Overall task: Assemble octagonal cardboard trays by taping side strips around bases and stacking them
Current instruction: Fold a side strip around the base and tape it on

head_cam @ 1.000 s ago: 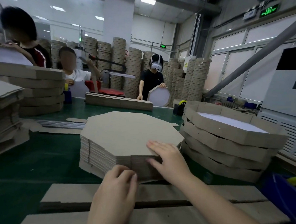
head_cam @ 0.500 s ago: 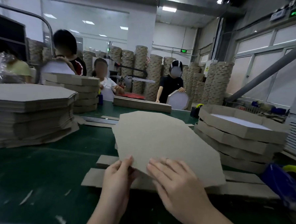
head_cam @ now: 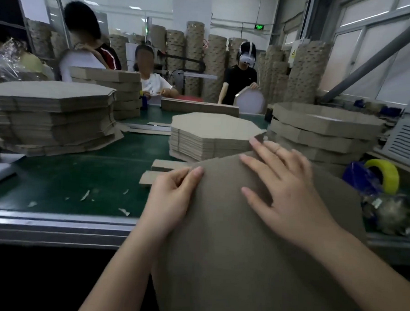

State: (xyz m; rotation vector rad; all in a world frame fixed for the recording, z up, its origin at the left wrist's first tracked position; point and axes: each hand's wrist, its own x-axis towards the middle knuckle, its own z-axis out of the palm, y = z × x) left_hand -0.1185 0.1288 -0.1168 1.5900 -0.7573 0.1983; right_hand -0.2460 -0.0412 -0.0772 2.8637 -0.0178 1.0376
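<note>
One brown octagonal cardboard base point(head_cam: 229, 251) lies close in front of me, past the table's near edge. My left hand point(head_cam: 171, 196) grips its left edge, thumb on top and fingers hidden beneath. My right hand point(head_cam: 285, 190) rests flat on its upper face with fingers spread. Behind it sits the stack of octagonal bases point(head_cam: 212, 136) on the green table point(head_cam: 79, 177). Side strips point(head_cam: 165, 166) lie partly hidden under the held base. A stack of finished trays point(head_cam: 319, 132) stands at the right.
A taller pile of cardboard blanks point(head_cam: 51, 116) fills the left. A yellow tape roll on a blue dispenser point(head_cam: 376, 178) sits at the right edge. Three people work across the table, one holding a white-faced tray point(head_cam: 249, 103). Paper scraps dot the green surface.
The top base has left the stack and come toward me over the table's near edge. My right hand now lies flat on it; my left hand holds its left edge.
</note>
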